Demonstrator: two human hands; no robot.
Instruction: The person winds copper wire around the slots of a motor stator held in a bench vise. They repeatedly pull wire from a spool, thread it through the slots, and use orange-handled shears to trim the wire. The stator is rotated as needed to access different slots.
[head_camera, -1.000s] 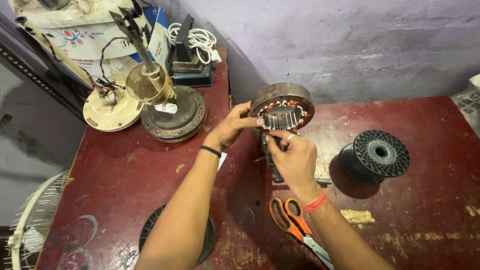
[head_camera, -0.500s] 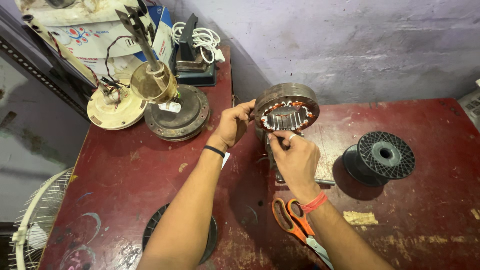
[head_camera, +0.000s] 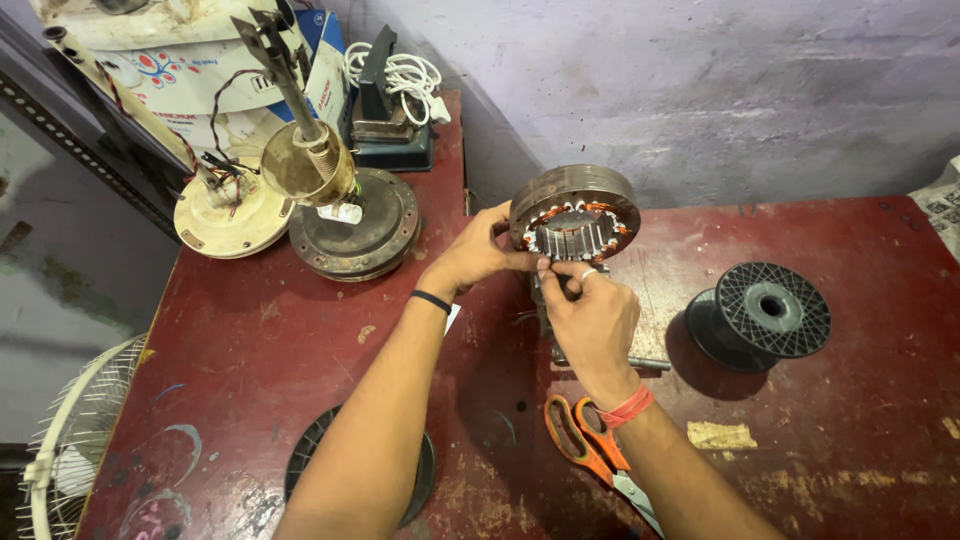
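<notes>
1. A cardboard box (head_camera: 190, 75), white with blue sides and red-and-blue printing, stands at the far left corner of the table (head_camera: 250, 340), behind two fan motor parts.
2. The left hand (head_camera: 475, 255) is closed on the left rim of a round motor stator (head_camera: 578, 215), thumb on the front, fingers curled behind, holding it tilted upright above the table near its back edge by the wall.
3. The right hand (head_camera: 590, 320) sits just below the stator, its fingertips (head_camera: 560, 275) pinched together at the lower edge of the slotted core; what they pinch is too small to tell.
4. The stator is a rusty brown metal ring with copper-coloured windings around a grey ribbed centre.
5. A black plastic spool (head_camera: 765, 315) with a webbed face lies on its side to the right, well apart from the hands.
6. Orange-handled scissors (head_camera: 590, 450) lie on the table just under the right wrist, which wears a red band; the left wrist wears a black one.
7. The table is worn dark red, scratched and stained. A brass-coloured motor on a dark disc (head_camera: 345, 220) and a cream disc (head_camera: 230, 215) with loose wires sit at the left, a white wire fan guard (head_camera: 60, 450) at the lower left edge.
</notes>
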